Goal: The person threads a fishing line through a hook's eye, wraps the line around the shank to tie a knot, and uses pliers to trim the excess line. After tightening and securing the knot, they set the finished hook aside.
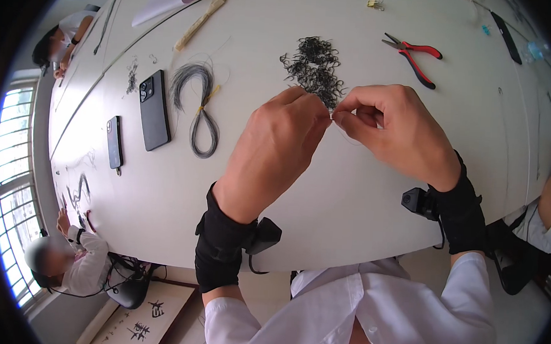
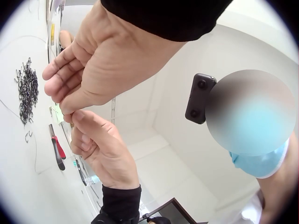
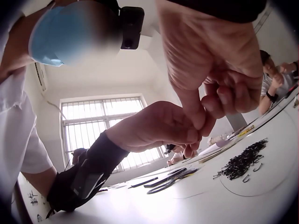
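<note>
Both hands meet fingertip to fingertip above the table. The left hand pinches something tiny between thumb and forefinger; the right hand pinches at the same spot, its other fingers curled. A thin line curves below the right fingertips, and what is held is too small to make out. Just beyond the fingers lies a pile of small black hooks, seen also in the right wrist view as dark hooks on the white surface.
Red-handled pliers lie behind the right hand. To the left are a coil of grey line, a large phone and a smaller phone. A gold clip sits at the back. Other people sit around the table.
</note>
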Demonstrator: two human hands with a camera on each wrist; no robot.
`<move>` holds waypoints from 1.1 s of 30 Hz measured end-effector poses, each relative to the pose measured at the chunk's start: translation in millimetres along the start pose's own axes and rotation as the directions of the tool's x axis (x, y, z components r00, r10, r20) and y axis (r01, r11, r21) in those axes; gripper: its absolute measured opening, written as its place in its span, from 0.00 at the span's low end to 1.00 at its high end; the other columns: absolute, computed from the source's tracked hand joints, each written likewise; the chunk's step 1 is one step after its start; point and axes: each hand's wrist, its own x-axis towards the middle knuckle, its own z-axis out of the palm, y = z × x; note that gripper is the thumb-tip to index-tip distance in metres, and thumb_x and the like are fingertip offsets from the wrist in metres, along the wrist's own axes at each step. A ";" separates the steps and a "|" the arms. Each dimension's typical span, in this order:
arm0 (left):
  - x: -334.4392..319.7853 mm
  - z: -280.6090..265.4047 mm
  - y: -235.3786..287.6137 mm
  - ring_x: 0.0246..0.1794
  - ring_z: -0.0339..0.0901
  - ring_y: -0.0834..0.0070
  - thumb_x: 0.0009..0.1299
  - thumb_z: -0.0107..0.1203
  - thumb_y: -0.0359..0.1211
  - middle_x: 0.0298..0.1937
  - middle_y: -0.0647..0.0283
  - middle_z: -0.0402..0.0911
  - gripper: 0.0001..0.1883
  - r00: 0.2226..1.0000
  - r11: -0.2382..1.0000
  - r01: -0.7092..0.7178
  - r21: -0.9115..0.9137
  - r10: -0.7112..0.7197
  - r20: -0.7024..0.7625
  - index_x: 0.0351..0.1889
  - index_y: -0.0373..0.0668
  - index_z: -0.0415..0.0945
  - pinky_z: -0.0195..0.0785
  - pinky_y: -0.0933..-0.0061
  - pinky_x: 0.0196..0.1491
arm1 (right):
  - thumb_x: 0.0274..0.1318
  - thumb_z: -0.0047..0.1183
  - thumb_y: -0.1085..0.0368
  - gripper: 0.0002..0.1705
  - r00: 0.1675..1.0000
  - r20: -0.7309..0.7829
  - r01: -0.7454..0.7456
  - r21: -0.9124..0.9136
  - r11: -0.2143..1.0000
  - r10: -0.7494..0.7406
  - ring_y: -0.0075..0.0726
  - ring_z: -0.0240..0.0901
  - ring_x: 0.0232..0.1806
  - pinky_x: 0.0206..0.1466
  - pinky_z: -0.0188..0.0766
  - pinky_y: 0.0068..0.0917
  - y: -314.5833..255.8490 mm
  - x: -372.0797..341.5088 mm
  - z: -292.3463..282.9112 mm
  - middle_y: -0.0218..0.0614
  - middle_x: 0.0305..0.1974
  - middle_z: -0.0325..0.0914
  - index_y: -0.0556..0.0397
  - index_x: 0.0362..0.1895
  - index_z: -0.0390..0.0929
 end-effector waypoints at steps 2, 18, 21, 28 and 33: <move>0.0 -0.4 -0.2 0.34 0.83 0.63 0.66 0.65 0.22 0.35 0.55 0.83 0.05 1.000 1.000 -0.005 0.012 0.005 0.006 0.39 0.33 0.82 0.75 0.67 0.38 | 0.59 0.62 0.66 0.10 0.999 0.022 -0.033 -0.002 0.999 0.033 0.35 0.69 0.20 0.30 0.69 0.32 2.1 -0.3 1.1 0.40 0.19 0.73 0.62 0.36 0.83; 2.9 2.3 -6.1 0.32 0.83 0.66 0.62 0.64 0.21 0.32 0.57 0.83 0.05 0.994 0.994 -0.095 -0.046 0.093 -0.058 0.34 0.36 0.81 0.74 0.69 0.30 | 0.60 0.60 0.63 0.10 0.998 0.039 -0.044 0.074 0.996 0.041 0.24 0.55 0.19 0.25 0.56 0.30 14.3 3.4 0.3 0.27 0.16 0.59 0.59 0.37 0.82; 2.8 3.4 -6.2 0.30 0.83 0.62 0.61 0.64 0.20 0.31 0.56 0.82 0.05 0.992 0.992 -0.101 -0.080 0.095 -0.079 0.33 0.36 0.79 0.75 0.67 0.31 | 0.60 0.60 0.62 0.11 0.998 0.038 -0.059 0.019 0.998 0.058 0.24 0.54 0.19 0.25 0.56 0.30 10.6 2.5 -2.4 0.27 0.16 0.58 0.59 0.36 0.82; 2.7 -1.2 -5.9 0.34 0.84 0.73 0.63 0.64 0.21 0.34 0.61 0.85 0.05 0.994 0.994 -0.098 -0.037 0.096 -0.055 0.37 0.36 0.83 0.71 0.74 0.27 | 0.61 0.60 0.62 0.11 0.996 0.039 -0.077 0.023 0.997 0.077 0.23 0.53 0.19 0.24 0.55 0.30 8.2 2.5 -3.2 0.27 0.15 0.57 0.58 0.38 0.82; 2.9 -0.5 -4.7 0.34 0.84 0.73 0.64 0.64 0.21 0.34 0.60 0.85 0.05 0.994 0.994 -0.090 -0.057 0.086 -0.065 0.37 0.35 0.83 0.71 0.74 0.27 | 0.62 0.61 0.60 0.12 0.997 0.030 -0.069 0.055 0.996 0.067 0.22 0.52 0.19 0.25 0.54 0.29 9.0 3.0 0.3 0.26 0.15 0.57 0.59 0.38 0.82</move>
